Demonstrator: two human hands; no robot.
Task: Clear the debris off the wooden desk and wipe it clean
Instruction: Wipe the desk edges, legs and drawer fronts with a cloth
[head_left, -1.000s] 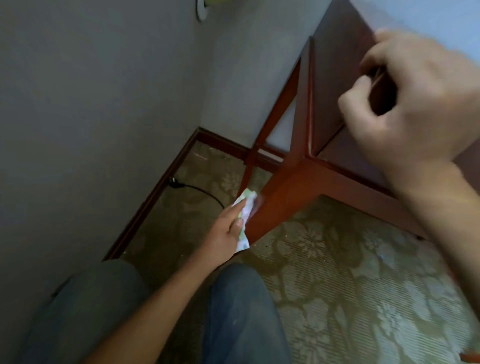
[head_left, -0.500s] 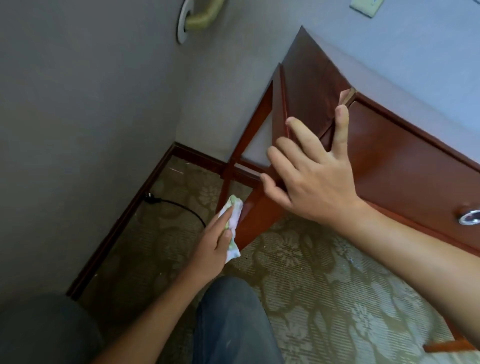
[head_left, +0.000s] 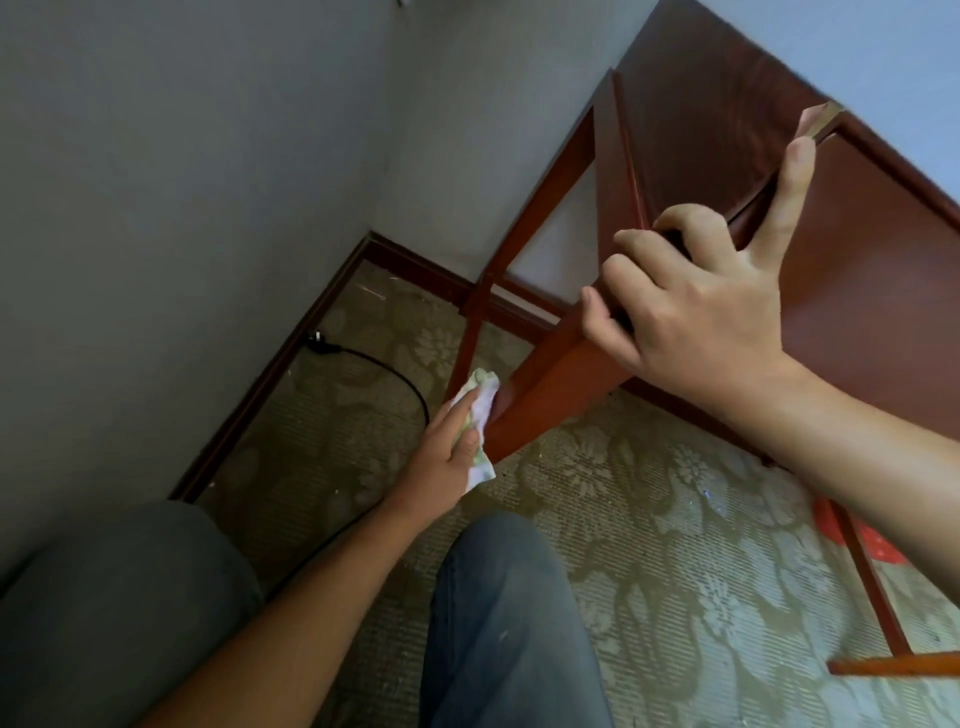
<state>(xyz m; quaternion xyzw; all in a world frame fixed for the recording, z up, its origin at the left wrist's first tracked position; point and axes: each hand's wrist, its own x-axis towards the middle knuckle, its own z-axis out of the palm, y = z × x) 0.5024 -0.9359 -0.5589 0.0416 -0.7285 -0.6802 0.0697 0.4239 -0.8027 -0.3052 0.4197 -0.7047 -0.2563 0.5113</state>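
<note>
**Cloth against the desk leg, other hand on the desk corner**

The wooden desk (head_left: 857, 291) stands against the wall in the corner of the room, seen from low down, its reddish-brown front panel and side filling the upper right. The left hand (head_left: 447, 447) grips a crumpled white cloth with a green print (head_left: 480, 410) and presses it against the lower part of the desk's front leg (head_left: 540, 384), close to the floor. The right hand (head_left: 696, 306) grasps the desk's front corner: its fingers curl round the edge of the frame while the thumb lies straight along the seam of the front panel. No drawer or other container shows its inside here.

Below, a patterned floral carpet (head_left: 649, 519) covers the floor. A black cable with its plug (head_left: 358, 358) lies on the carpet by the dark skirting board (head_left: 270, 374). The person's knees in blue jeans (head_left: 509, 623) sit at the bottom. Something red (head_left: 878, 540) lies on the floor beneath the desk, too hidden to identify.
</note>
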